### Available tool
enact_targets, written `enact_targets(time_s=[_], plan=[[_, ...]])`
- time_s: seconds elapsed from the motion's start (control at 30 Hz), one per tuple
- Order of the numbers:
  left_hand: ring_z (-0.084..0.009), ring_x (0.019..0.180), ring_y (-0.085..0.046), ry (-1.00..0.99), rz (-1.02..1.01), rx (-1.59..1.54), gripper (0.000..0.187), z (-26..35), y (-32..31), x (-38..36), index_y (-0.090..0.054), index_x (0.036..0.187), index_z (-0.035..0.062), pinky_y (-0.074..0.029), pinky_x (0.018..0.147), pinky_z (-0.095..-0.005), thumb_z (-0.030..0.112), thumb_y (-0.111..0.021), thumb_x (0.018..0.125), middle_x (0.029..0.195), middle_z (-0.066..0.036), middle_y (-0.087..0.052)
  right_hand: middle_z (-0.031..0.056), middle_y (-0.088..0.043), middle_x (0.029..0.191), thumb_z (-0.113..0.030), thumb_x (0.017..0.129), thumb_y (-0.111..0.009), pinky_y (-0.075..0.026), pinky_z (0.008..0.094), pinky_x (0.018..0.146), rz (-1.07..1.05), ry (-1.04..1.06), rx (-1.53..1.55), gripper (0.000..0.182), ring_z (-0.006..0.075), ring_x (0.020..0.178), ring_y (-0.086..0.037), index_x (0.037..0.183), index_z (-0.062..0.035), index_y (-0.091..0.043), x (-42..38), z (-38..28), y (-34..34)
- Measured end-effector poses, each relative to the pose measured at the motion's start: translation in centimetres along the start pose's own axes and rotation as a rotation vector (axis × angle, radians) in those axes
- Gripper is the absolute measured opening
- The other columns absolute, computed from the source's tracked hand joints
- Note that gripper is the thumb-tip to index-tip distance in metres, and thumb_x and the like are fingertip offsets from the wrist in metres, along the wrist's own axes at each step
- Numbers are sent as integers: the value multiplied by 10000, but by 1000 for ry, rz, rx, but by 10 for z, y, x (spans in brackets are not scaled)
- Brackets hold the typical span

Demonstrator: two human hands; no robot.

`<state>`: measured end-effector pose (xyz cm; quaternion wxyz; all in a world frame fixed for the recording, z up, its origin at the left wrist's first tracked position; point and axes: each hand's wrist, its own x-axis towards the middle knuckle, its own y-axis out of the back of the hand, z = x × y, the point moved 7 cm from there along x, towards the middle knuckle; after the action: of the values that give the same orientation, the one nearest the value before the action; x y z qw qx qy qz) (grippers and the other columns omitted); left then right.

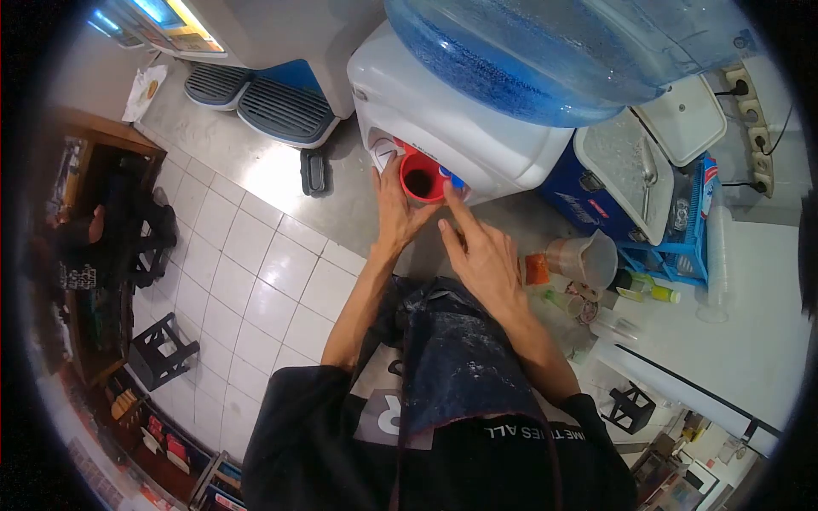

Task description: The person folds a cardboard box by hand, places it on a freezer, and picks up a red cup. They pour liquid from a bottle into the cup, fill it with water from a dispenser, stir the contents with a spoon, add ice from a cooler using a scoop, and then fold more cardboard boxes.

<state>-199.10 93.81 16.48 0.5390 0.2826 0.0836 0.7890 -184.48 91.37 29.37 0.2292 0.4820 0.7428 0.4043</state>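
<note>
A red cup (411,189) with dark contents is held under the front of a white water dispenser (477,140). My left hand (397,204) wraps round the cup's left and lower side. Beside the cup on the right is my right hand (480,249), its index finger stretched up toward a blue tap (457,181) and its thumb apart from the finger. A large blue water bottle (511,60) sits on top of the dispenser.
Right of the dispenser stand a blue cooler box (569,201) with ice and a scoop, a clear pitcher (594,260) and a blue basket (682,268). Drip trays (285,104) are at the upper left. A black stool (162,351) and a seated person (94,247) are at the left.
</note>
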Motion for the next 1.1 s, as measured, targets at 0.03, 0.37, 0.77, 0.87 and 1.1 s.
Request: enact_targets(time_s=[0.03,0.37,0.77,0.87,1.1], plan=[[-376,1254,-527,3,1,0,1028,-2,-2,-1,-348,1468,1,-111,1183,-623,404,-882,687,1354,-186,-544,188,-701,833,-286,968,-603,-529,511,644,-3,0,0,592,403,715,-684,1518,-155,-425,0,-2,2],[-344,1318,-507,106,-59,-36,1095,-5,-8,-4,-289,1531,35,-78,1165,-680,406,-884,690,1386,-142,-556,234,-654,696,-276,992,-567,-502,536,632,-97,-108,-113,566,448,666,-657,1529,-198,-407,2,14,-10],[-417,1408,-398,289,304,-566,925,-5,49,-38,-264,1544,17,-199,1212,-514,462,-714,868,1587,-199,-295,255,-643,671,-249,990,-556,-515,566,650,-109,-131,-67,578,475,668,-655,1540,-207,-385,1,15,-11],[-433,1402,-403,510,435,-1373,881,40,82,-40,-225,1570,53,-190,1217,-555,673,-369,961,1610,-216,-237,254,-646,684,-235,988,-551,-516,558,666,-113,-155,-44,555,474,679,-653,1525,-200,-413,0,12,-9],[-411,1498,-216,115,45,-1892,965,147,121,-28,-162,1598,117,-80,1217,-628,785,-308,917,1654,-239,-63,243,-648,683,-227,990,-549,-512,565,681,-86,-179,20,561,471,672,-648,1530,-213,-398,-2,13,-10]])
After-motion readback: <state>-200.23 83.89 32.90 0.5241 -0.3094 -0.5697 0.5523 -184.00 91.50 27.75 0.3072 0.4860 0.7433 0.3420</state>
